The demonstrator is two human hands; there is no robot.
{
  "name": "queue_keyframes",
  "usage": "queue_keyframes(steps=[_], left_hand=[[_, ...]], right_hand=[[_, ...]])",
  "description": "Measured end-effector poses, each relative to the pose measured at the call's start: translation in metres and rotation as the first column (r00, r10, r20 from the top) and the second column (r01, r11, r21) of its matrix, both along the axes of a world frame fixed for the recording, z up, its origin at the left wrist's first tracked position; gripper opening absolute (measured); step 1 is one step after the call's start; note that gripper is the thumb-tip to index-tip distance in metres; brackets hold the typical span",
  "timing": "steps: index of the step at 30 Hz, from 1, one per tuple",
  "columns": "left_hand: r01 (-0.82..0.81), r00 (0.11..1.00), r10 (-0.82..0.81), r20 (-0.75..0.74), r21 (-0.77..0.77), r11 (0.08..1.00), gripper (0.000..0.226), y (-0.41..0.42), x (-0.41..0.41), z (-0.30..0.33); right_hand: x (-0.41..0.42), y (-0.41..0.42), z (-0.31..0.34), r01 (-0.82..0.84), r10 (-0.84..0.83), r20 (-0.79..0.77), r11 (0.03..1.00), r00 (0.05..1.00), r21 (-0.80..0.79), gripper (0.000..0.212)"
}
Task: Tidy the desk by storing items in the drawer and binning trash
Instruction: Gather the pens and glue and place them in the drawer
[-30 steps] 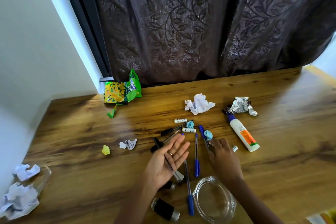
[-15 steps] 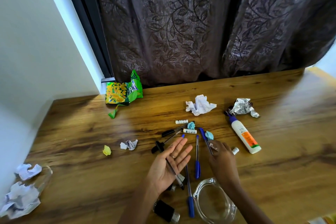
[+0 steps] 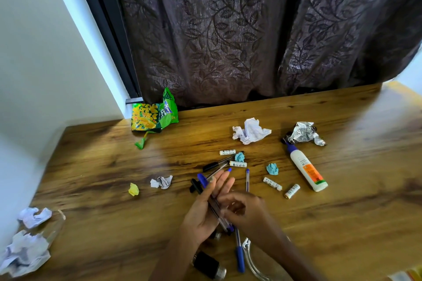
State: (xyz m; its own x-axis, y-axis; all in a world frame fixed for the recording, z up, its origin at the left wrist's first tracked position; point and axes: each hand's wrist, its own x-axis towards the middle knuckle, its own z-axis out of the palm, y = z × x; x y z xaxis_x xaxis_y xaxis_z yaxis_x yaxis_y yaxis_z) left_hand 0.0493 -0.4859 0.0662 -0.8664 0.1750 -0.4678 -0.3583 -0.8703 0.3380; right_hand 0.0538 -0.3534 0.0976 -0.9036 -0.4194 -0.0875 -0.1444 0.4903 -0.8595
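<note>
My left hand (image 3: 201, 214) lies palm up with straight fingers over the wooden desk (image 3: 342, 212). Across its palm rest a blue-capped pen (image 3: 202, 180) and a black pen (image 3: 194, 186). My right hand (image 3: 249, 212) curls its fingers onto the lower end of the blue-capped pen. On the desk lie more pens (image 3: 247, 179) (image 3: 239, 255) (image 3: 215, 165), several batteries (image 3: 272, 183) (image 3: 292, 190) (image 3: 238, 164), a glue bottle (image 3: 306, 166), crumpled white paper (image 3: 251, 131), crumpled foil (image 3: 304, 132) and a green snack bag (image 3: 153, 116).
Small scraps lie about: teal (image 3: 272, 169), yellow (image 3: 133, 189) and white (image 3: 162, 182). A glass dish (image 3: 249, 255) and a black bottle (image 3: 206, 266) sit at the front edge. Crumpled paper (image 3: 25, 253) is piled at the left corner. A dark curtain (image 3: 228, 41) hangs behind.
My right hand lifted a blue-capped pen off the desk and brought it left onto my left palm. Two batteries it covered now show.
</note>
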Motion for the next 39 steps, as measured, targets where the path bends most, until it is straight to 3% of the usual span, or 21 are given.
queue_keyframes(steps=[2,5,10,17,22,26,29,33,39], left_hand=[[-0.009,1.000,0.008,0.018,0.021,1.000,0.043,-0.003,0.002,-0.002],[-0.012,0.999,0.011,0.030,0.034,0.999,0.040,-0.004,0.003,-0.003],[0.021,1.000,-0.021,0.018,-0.001,1.000,0.041,-0.004,0.004,-0.004],[0.014,1.000,-0.014,0.017,0.004,1.000,0.041,-0.006,0.005,0.000],[-0.004,1.000,0.004,0.023,0.020,1.000,0.041,-0.005,0.005,0.002],[0.013,1.000,-0.013,-0.002,0.008,1.000,0.044,-0.003,0.006,0.001],[-0.013,1.000,0.013,0.004,0.043,0.999,0.040,-0.001,0.007,0.004],[-0.080,0.997,0.079,0.005,0.083,0.993,0.037,-0.003,0.005,0.005],[-0.128,0.991,0.129,-0.022,0.055,0.990,0.041,-0.008,0.001,0.005]], right_hand=[[-0.007,0.004,0.002,0.076,-0.076,0.012,0.997,0.997,0.013,0.014],[-0.031,0.014,-0.014,0.310,-0.306,-0.048,0.933,0.951,0.181,0.010],[-0.060,0.013,-0.049,0.350,-0.355,-0.063,0.848,0.933,0.399,0.039],[-0.064,0.007,-0.041,0.396,-0.419,0.030,0.877,0.907,0.272,0.035],[-0.058,0.011,-0.004,0.472,-0.473,-0.039,0.881,0.880,-0.031,0.024],[-0.046,0.004,0.024,0.401,-0.447,-0.163,0.880,0.879,-0.254,0.018],[-0.031,-0.002,0.025,0.298,-0.339,-0.158,0.924,0.927,-0.239,0.023],[-0.011,-0.008,0.006,0.209,-0.220,-0.133,0.973,0.966,-0.094,0.025],[0.003,-0.010,-0.007,0.279,-0.282,-0.030,0.958,0.959,-0.072,0.017]])
